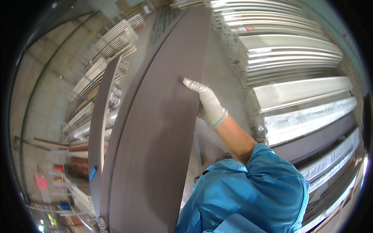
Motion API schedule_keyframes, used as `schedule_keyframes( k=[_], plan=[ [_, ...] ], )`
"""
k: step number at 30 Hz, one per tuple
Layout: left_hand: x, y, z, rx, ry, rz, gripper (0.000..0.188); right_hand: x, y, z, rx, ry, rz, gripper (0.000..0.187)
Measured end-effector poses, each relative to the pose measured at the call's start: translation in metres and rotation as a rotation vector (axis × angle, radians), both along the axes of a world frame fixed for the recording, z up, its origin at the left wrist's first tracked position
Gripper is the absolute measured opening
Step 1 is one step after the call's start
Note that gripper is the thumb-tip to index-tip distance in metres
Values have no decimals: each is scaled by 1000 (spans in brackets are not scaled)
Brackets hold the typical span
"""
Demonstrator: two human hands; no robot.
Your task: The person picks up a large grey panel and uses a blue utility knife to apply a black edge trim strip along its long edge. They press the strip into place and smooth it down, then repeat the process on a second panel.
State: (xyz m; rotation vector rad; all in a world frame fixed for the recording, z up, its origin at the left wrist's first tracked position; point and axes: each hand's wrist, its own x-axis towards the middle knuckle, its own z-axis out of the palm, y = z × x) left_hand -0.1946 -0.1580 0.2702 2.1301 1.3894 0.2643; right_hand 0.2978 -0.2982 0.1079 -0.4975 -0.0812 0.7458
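A long, dark brown board with fine lengthwise grain runs through the middle of the view, from the lower edge to the far end. A raised lip follows its left side. My right hand, in a whitish work glove, grips the right edge, thumb laid on the upper face and fingers hidden beneath. At the bottom left, a small part of my gloved left hand shows closed against the board's left edge; most of it is out of sight. Blue cloth covers my upper right arm and body.
On the right stand tall stacks of white and wrapped panels, with brown ones lower down. Another narrow brown panel rises left of the board, a blue piece at its side. Behind it are more stacked pale profiles. Grey floor shows between.
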Motion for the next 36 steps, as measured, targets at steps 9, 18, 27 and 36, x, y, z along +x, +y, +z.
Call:
schedule_keyframes(
  k=[9, 18, 27, 36],
  plan=[
    [83, 39, 17, -135, 216, -341, 73, 24, -91, -12, 208, 47, -279, 40],
    [197, 79, -9, -94, 347, -742, 69, 14, -172, -19, 54, 57, -600, 60],
    [269, 98, -20, -38, 400, -1047, 66, -37, -214, -20, 29, 246, -853, 42],
    [310, 76, -23, 21, 450, -1224, 64, -88, -268, -34, -43, 324, -1025, 34]
  ],
)
